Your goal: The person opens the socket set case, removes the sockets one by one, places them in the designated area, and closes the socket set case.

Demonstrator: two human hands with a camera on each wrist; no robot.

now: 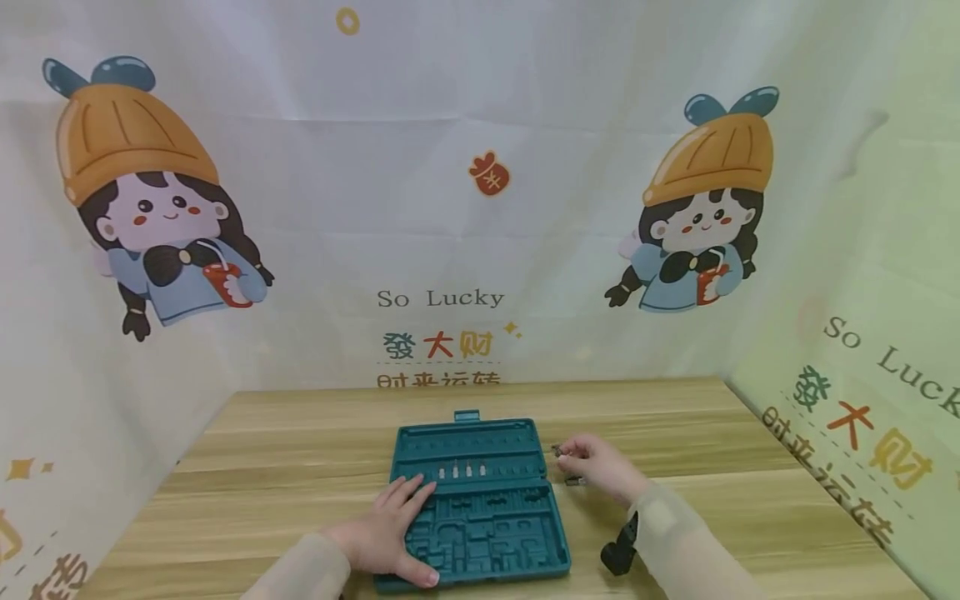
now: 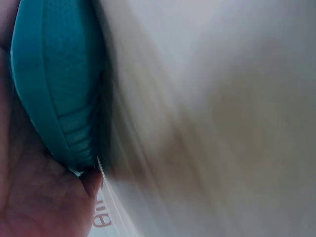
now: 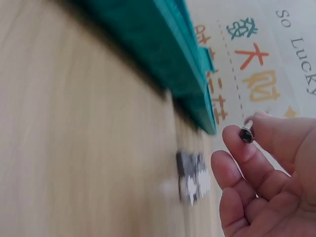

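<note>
A wood-grain table point(image 1: 300, 442) spans the near scene, pale printed cloth point(image 1: 360, 200) hanging far, left and right; the open teal case point(image 1: 517, 546) lies at its near middle; the left hand point(image 1: 378, 533), fingers spread, rests on its left side; to its right, the right hand point(image 1: 600, 468) pinches a small metal piece point(image 3: 246, 135), thumb against fingertip.
</note>
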